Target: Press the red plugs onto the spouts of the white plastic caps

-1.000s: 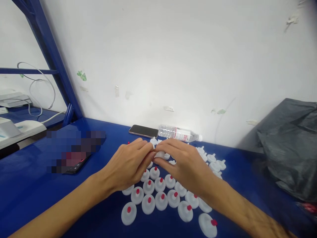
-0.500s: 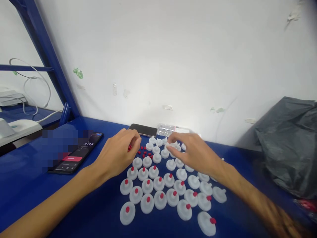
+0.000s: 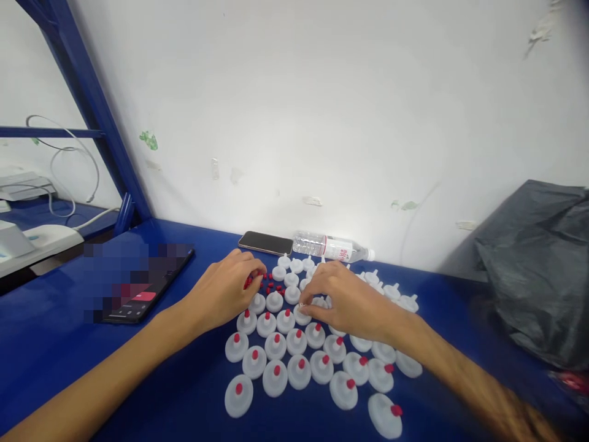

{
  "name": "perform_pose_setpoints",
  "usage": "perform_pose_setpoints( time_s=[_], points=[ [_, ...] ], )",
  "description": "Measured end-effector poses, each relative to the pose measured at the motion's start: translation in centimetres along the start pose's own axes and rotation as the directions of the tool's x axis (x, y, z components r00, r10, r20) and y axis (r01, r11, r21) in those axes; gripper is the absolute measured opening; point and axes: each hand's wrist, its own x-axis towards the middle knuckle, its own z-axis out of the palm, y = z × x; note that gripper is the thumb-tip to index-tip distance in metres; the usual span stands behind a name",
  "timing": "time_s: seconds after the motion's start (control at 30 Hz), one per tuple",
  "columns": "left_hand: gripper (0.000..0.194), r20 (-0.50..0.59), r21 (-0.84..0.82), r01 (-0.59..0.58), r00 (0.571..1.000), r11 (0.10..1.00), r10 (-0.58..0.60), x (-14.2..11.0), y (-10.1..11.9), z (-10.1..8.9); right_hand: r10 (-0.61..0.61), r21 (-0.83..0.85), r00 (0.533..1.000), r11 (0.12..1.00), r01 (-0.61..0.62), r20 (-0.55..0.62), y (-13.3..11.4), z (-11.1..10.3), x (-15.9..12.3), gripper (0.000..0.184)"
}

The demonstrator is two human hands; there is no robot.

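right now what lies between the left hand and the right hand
Head view: small red pieces and several white discs lie between the left hand and right hand.

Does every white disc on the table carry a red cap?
No, the nearest discs carry red caps, but the back discs show bare white stems.

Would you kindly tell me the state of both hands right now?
Left hand: fingers curled at the red caps; hold cannot be told.
Right hand: fingertips at a white disc; firm hold cannot be told.
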Motion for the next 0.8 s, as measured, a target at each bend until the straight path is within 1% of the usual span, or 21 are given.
perform_pose_setpoints(
  time_s=[0.1,0.17,0.27,0.37,0.47,0.57,0.63,0.67,0.73,0.8],
  points=[
    [0.022,-0.004,0.019,-0.01,1.0,1.0,0.01,-0.1,0.0,0.0,-0.006,0.053,1.0,0.999,0.006,-0.006,0.0,-0.2,-0.2,0.019],
    [0.023,-0.019,0.012,-0.017,1.0,1.0,0.017,-0.1,0.1,-0.2,-0.008,0.112,1.0,0.994,0.008,-0.003,-0.3,-0.2,-0.3,0.023],
    [0.022,-0.062,-0.008,-0.031,0.998,0.999,0.03,-0.1,0.4,-0.5,-0.017,0.164,1.0,0.986,0.015,0.013,-0.9,0.5,0.0,0.021],
    [0.019,-0.121,-0.03,-0.056,0.991,0.998,0.052,-0.1,0.7,-0.8,-0.015,0.157,1.0,0.988,0.013,0.01,-1.4,1.6,0.4,0.015],
    [0.018,-0.208,-0.077,-0.134,0.971,0.988,0.116,-0.4,1.1,-1.2,0.014,0.185,1.0,0.983,-0.012,-0.01,-1.7,1.7,0.5,0.011],
    [0.016,-0.287,-0.097,-0.249,0.934,0.964,0.212,-0.6,1.6,-1.5,0.122,0.283,0.992,0.953,-0.107,-0.035,-2.2,0.5,0.4,0.016],
    [0.016,-0.318,-0.088,-0.298,0.913,0.95,0.257,-0.9,2.0,-1.7,0.176,0.31,0.982,0.939,-0.146,-0.072,-2.6,-0.1,0.4,0.014],
    [0.016,-0.32,-0.078,-0.309,0.908,0.948,0.269,-1.0,2.2,-1.7,0.178,0.292,0.978,0.946,-0.139,-0.112,-2.8,-0.2,0.4,0.012],
    [0.017,-0.29,-0.057,-0.316,0.913,0.947,0.288,-1.3,2.7,-1.6,0.128,0.21,0.97,0.974,-0.084,-0.207,-3.3,0.0,0.4,0.009],
    [0.02,-0.237,-0.034,-0.317,0.924,0.948,0.3,-1.4,3.1,-1.5,0.039,0.118,0.96,0.993,-0.006,-0.278,-3.6,0.4,0.5,0.014]
  ],
)
